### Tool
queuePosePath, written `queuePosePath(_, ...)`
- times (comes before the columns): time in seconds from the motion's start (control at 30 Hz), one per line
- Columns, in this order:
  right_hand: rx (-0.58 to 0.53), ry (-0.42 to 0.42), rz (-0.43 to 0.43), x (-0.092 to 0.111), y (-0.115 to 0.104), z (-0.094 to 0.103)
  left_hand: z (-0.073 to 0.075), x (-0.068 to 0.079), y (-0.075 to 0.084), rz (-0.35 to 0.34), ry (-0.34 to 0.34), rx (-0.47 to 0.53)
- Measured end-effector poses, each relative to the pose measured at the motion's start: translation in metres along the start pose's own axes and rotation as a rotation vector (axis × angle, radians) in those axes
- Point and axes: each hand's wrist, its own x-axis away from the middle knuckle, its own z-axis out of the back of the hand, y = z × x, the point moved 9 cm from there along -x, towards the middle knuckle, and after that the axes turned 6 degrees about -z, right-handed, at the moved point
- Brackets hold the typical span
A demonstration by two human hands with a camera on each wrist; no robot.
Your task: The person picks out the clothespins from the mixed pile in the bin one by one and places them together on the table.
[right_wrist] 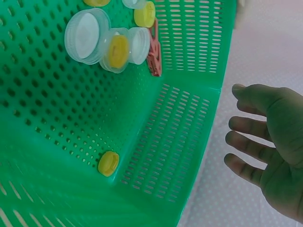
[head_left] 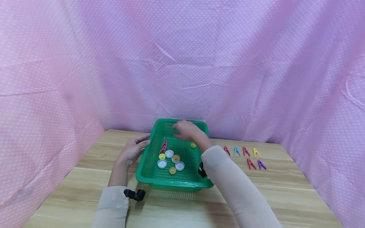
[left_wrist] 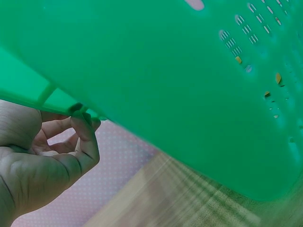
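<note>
My left hand (head_left: pixel 133 148) holds the left rim of a green plastic basket (head_left: pixel 176 183); in the left wrist view its thumb and fingers pinch the edge. Over the far end of the basket is my right hand (head_left: pixel 186 130), fingers relaxed and apart, with nothing in them. Inside the basket lie several round caps, among them a white cap (head_left: pixel 162 163), a bright yellow cap (head_left: pixel 162 156) and an amber cap (head_left: pixel 172 171). One yellow cap (right_wrist: pixel 108 163) sits apart near the far end. Red clothespins (right_wrist: pixel 154 52) lie against the basket's left side.
To the right of the basket, several clothespins lie in two rows on the wooden table (head_left: pixel 291 193), including a blue clothespin (head_left: pixel 237 151), a yellow clothespin (head_left: pixel 256 153) and a purple clothespin (head_left: pixel 261 164). A pink dotted curtain (head_left: pixel 199 79) hangs behind and at both sides.
</note>
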Motion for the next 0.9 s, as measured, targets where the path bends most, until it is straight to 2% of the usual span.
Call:
queuePosePath(0.2, 0.048, -0.017, -0.014, -0.008, -0.001, -0.014, -0.002, 0.0, 0.0, 0.003, -0.012, 0.01)
queuePosePath(0.43, 0.096, -0.075, 0.027, -0.022, -0.009, -0.039, 0.001, 0.001, -0.001, 0.001, 0.0, -0.001)
queuePosePath(0.63, 0.087, -0.129, 0.028, -0.027, -0.012, -0.061, -0.001, 0.0, 0.0, -0.003, -0.015, 0.014)
queuePosePath(0.9, 0.084, -0.159, 0.065, -0.029, -0.022, -0.075, -0.001, 0.001, 0.001, -0.003, -0.011, 0.015)
